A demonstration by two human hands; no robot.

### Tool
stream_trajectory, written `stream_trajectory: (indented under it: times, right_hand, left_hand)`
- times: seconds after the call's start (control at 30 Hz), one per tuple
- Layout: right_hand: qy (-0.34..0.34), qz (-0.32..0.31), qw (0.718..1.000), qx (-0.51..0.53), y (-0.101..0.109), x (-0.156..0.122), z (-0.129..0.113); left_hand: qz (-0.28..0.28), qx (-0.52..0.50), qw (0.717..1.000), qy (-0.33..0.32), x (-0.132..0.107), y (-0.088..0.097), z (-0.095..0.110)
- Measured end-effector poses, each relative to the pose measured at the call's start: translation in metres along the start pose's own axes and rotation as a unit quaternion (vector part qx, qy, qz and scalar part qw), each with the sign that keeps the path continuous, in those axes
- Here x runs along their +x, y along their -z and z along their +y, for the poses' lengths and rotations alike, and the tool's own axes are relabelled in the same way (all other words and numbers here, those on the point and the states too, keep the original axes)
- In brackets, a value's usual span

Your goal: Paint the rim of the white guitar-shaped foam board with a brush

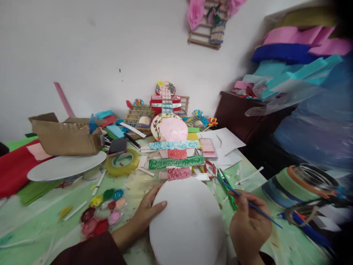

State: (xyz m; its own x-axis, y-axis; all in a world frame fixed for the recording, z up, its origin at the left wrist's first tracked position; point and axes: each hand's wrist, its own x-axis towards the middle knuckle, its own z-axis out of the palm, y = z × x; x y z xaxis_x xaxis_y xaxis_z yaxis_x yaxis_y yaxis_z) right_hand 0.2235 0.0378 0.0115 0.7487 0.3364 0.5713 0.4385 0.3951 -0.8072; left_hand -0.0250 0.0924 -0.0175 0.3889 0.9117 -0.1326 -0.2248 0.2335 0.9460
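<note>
At the far left of the frame a red sheet [13,167] lies across a cluttered green counter [33,221], beside a torn cardboard box [66,138] that sits on a white oval board [63,165]. Lower down, a paint palette [103,211] with wells of red, yellow, green and blue rests just left of the person's left hand [146,215]. Above it are a tape roll [122,162] and a phone [118,146]. The left hand lies open against the left rim of a white disc [187,221], thumb laid on its top face and fingers loosely spread. The disc lies flat at the bottom centre of the frame, its far edge touching a painted paper model [175,154] of stacked coloured strips. It looks light, stiff and easily dented or smudged, so the bare rim seems the safest place to hold it. Loose white strips and green pens [228,187] crowd its upper right side. The right hand [249,224], just right of the disc, is curled around a thin blue paintbrush [248,202], pinching it with the tip pointing up and left. Further right stands a glass jar [311,180], close to the brush's handle. Folded coloured paper [298,48] is piled at upper right.
</note>
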Motion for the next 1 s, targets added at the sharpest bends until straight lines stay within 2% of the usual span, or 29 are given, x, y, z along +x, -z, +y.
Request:
stream_trajectory:
  times: [0.07, 0.2, 0.3, 0.43, 0.5, 0.63, 0.77, 1.0]
  right_hand:
    - [0.051, -0.070, 0.996, 0.002, 0.001, -0.014, -0.009]
    - [0.151, -0.203, 0.967, 0.011, -0.007, -0.031, -0.023]
    - [0.221, -0.265, 0.939, -0.005, -0.018, -0.024, -0.035]
    - [0.298, -0.353, 0.887, 0.024, -0.037, -0.010, -0.040]
    - [0.296, -0.354, 0.887, 0.029, -0.044, -0.010, -0.035]
    - [0.237, -0.328, 0.914, 0.018, -0.047, -0.019, -0.021]
    - [0.227, -0.334, 0.915, 0.018, -0.045, -0.022, -0.018]
    - [0.211, -0.333, 0.919, 0.013, -0.046, -0.020, -0.015]
  left_hand:
    - [-0.013, 0.006, 1.000, 0.003, 0.000, 0.001, -0.002]
    - [-0.015, 0.019, 1.000, -0.003, 0.002, 0.002, -0.006]
    - [-0.013, 0.027, 1.000, -0.004, 0.004, 0.002, -0.006]
    - [-0.020, 0.032, 0.999, -0.009, 0.006, 0.003, -0.006]
    - [-0.019, 0.029, 0.999, -0.007, 0.007, 0.003, -0.006]
    - [-0.018, 0.007, 1.000, 0.014, 0.006, 0.003, -0.007]
    - [-0.018, 0.009, 1.000, 0.022, 0.005, 0.004, -0.007]
    - [-0.023, 0.025, 0.999, -0.008, 0.006, 0.004, -0.008]
